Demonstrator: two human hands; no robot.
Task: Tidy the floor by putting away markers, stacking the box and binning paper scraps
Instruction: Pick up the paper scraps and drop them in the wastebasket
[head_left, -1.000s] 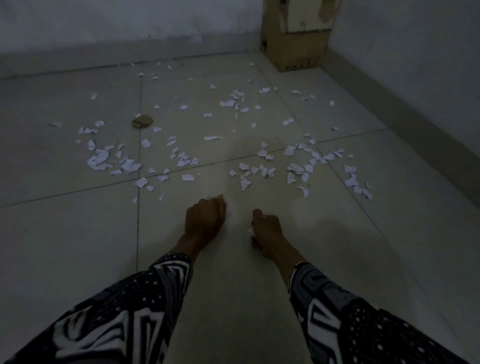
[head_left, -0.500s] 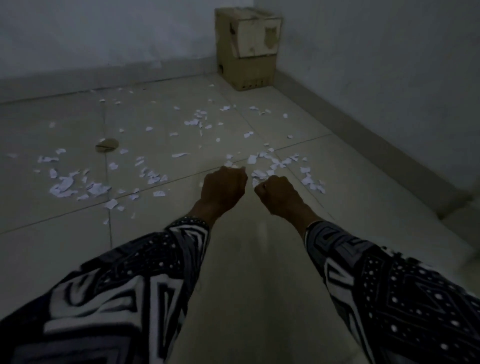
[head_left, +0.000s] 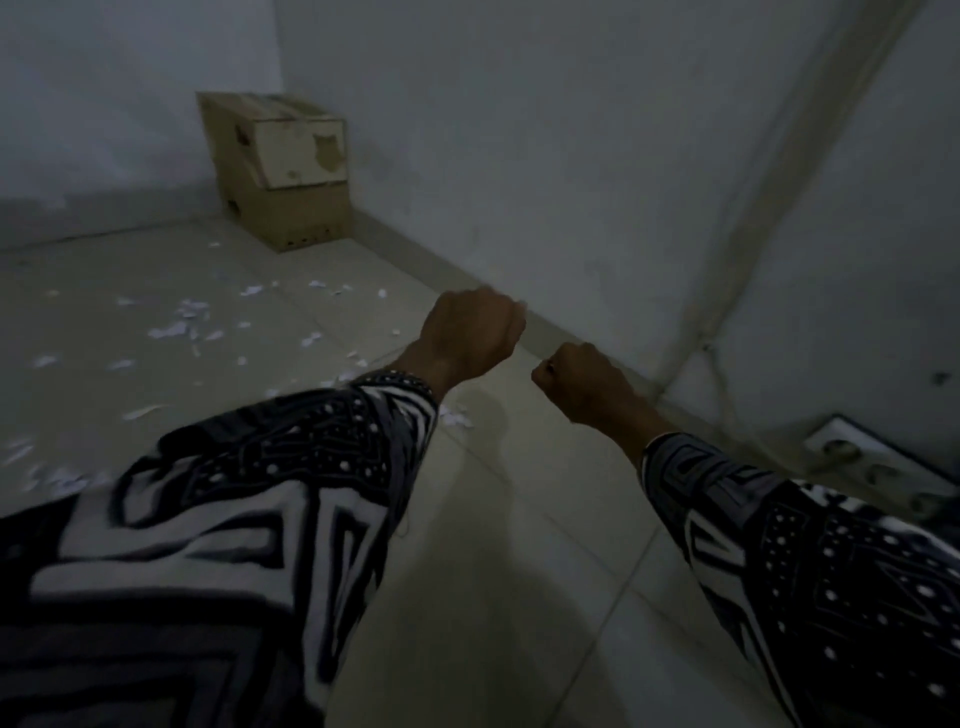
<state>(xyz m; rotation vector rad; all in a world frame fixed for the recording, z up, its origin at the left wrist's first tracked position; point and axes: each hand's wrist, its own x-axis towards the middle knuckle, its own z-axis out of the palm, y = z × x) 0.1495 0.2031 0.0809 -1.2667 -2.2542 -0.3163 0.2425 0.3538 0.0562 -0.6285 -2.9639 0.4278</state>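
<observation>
1. Head view: both fists have lifted clear of the floor since a second ago. Then they were down on the tiles at the near edge of the litter; now the left hand (head_left: 470, 332) and the right hand (head_left: 582, 382) hang in the air, side by side but apart.

2. The left hand's fingers are curled into a fist; what they hold, if anything, is hidden, so I cannot tell. The right hand is curled too, and a second ago a white fleck showed at its fingers (it probably carries scraps), but now nothing white is visible in it.

3. The view has swung towards 3 o'clock, so the wall (head_left: 597, 156) and a socket strip (head_left: 878, 457) at 4 o'clock have come in.

4. The paper scraps (head_left: 176, 327) lie scattered on the floor (head_left: 493, 571) from 9 to 10 o'clock, well apart from both hands. The stacked boxes (head_left: 283, 166) stand in the corner at 11 o'clock.

5. My judgement: a handful is being carried to a bin. No bin or markers show, and most of the scraps remain.

6. No brand or writing can be read; the boxes' pale panel is too dim and blurred.
</observation>
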